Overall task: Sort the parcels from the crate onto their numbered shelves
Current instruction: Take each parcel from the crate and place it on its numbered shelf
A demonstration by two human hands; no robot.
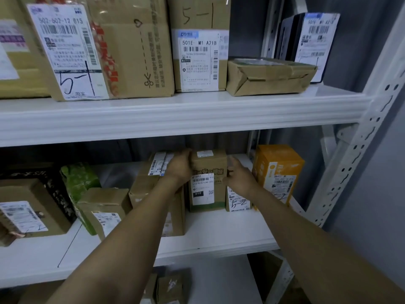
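An upright brown cardboard parcel [208, 172] with a white label reading 010 stands on the lower white shelf [219, 233], toward the back. My left hand [178, 166] grips its left upper edge. My right hand [237, 175] holds its right side, fingers against the cardboard. Both forearms reach in from below. Behind my right hand sits a small box marked 5-2 [237, 201], partly hidden.
An orange box [277, 170] stands to the right, and brown boxes [151, 185], a green bag [80, 181] and more parcels to the left. The upper shelf [175, 115] carries boxes marked 5-1 [198, 47]. A perforated white upright [350, 150] bounds the right side.
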